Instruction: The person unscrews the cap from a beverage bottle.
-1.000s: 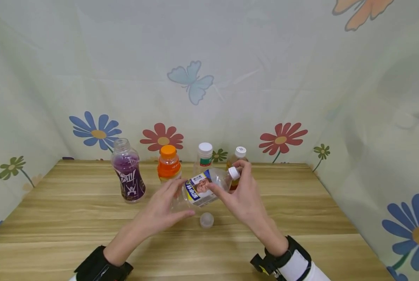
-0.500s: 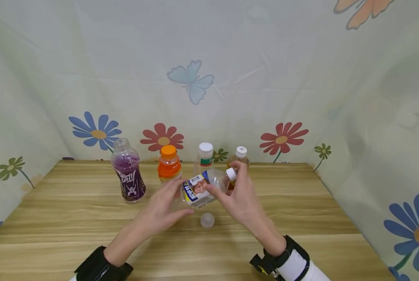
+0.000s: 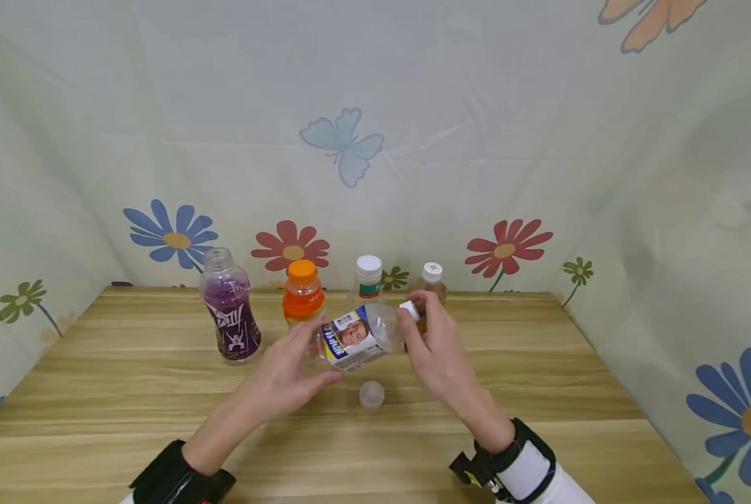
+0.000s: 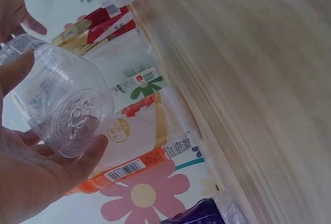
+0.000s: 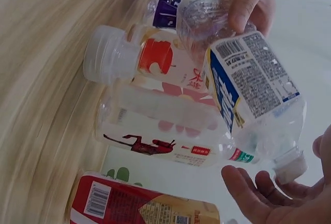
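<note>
Tilted over the table, a clear plastic bottle with a blue, yellow and white label points its neck up to the right. My left hand grips it round the base, thumb below and fingers behind; the left wrist view shows the ridged bottom. At the neck, thumb and fingers of my right hand pinch the white screw cap. In the right wrist view that cap sits on the neck. Below the bottle a loose translucent cap lies on the table.
Behind stand an uncapped purple bottle, an orange-capped bottle, a white-capped clear bottle and a white-capped amber bottle. They line the back of the wooden table, before a flowered cloth.
My right thumb has moved from the bottle's label up to the cap. The bottle has shifted slightly left and turned a little in my left hand. The loose cap stays put.
</note>
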{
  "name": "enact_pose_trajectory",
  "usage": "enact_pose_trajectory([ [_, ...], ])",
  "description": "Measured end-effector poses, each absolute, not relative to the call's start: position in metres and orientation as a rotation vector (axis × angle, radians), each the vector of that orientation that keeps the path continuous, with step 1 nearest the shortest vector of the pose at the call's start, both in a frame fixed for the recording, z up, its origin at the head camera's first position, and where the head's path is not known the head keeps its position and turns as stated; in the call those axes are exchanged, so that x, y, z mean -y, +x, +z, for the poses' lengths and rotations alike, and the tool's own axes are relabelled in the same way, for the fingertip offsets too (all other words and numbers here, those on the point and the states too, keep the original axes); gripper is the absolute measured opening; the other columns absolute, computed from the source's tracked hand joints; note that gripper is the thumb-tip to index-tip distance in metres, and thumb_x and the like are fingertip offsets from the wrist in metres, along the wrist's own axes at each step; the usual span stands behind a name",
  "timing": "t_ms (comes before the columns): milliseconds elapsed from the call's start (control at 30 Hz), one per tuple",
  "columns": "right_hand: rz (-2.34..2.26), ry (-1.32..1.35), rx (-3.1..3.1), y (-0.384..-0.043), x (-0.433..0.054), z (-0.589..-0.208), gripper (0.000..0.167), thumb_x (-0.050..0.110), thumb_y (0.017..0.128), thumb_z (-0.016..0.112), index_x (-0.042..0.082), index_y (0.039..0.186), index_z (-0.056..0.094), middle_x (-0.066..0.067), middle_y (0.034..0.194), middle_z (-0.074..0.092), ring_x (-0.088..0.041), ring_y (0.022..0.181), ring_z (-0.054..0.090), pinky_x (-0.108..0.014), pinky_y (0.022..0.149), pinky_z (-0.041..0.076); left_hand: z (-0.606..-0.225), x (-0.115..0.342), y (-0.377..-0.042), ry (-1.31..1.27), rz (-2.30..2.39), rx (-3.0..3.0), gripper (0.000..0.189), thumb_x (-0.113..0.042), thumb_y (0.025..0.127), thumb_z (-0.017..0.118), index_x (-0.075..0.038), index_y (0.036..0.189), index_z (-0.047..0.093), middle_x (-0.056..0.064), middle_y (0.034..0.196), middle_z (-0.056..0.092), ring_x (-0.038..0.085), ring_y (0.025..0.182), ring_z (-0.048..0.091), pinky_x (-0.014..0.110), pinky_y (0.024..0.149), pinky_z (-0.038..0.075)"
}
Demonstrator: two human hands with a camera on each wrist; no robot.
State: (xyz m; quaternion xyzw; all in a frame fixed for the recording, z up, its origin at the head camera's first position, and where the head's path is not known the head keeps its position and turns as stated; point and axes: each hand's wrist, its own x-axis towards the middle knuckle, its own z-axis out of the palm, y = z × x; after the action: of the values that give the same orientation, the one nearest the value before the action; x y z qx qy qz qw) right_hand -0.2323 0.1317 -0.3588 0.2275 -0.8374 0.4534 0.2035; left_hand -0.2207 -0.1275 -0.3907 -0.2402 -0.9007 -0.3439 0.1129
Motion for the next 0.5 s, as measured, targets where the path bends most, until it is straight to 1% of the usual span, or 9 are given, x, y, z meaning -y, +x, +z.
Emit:
enact_pose_trajectory([
  [100,1.216,0.59,2.351,-0.2358,-0.1349,-0.3601,0.03,0.031,0.109,0.052,0.004,0.12,0.059,-0.004,0.09,0.061,-0.017,0.078,0.059,-0.029,0.06,0.052,-0.3912,0.1283,-0.2212,-0.704,-0.995,2.648,0.087,-0.03,0.084,0.088,-0.006,0.154,0.041,0.012,0.146,0.054,0.03,0.128,0.056,0.054,0.106,0.046],
  [233,1.182,0.528,2.396,-0.2371,-0.1375,-0.3605,0.034,0.038,0.108,0.053,0.007,0.109,0.066,0.001,0.076,0.057,-0.017,0.065,0.053,-0.028,0.053,0.044,-0.3921,0.1292,-0.222,-0.708,-0.973,2.651,0.089,-0.03,0.083,0.088,-0.005,0.154,0.041,0.014,0.146,0.054,0.03,0.129,0.056,0.054,0.107,0.045],
  [333,1.176,0.51,2.409,-0.2365,-0.1377,-0.3601,0.036,0.039,0.107,0.055,0.006,0.106,0.068,0.001,0.074,0.056,-0.017,0.063,0.053,-0.028,0.052,0.043,-0.3922,0.13,-0.2225,-0.708,-0.967,2.652,0.09,-0.03,0.083,0.088,-0.005,0.154,0.04,0.014,0.145,0.055,0.03,0.128,0.056,0.054,0.107,0.045],
  [500,1.162,0.512,2.408,-0.2353,-0.1362,-0.3591,0.031,0.033,0.107,0.058,0.003,0.106,0.069,0.0,0.077,0.06,-0.016,0.065,0.055,-0.028,0.054,0.047,-0.3929,0.1308,-0.2232,-0.709,-0.965,2.652,0.091,-0.029,0.081,0.09,-0.005,0.154,0.041,0.013,0.143,0.056,0.03,0.128,0.056,0.054,0.107,0.045],
])
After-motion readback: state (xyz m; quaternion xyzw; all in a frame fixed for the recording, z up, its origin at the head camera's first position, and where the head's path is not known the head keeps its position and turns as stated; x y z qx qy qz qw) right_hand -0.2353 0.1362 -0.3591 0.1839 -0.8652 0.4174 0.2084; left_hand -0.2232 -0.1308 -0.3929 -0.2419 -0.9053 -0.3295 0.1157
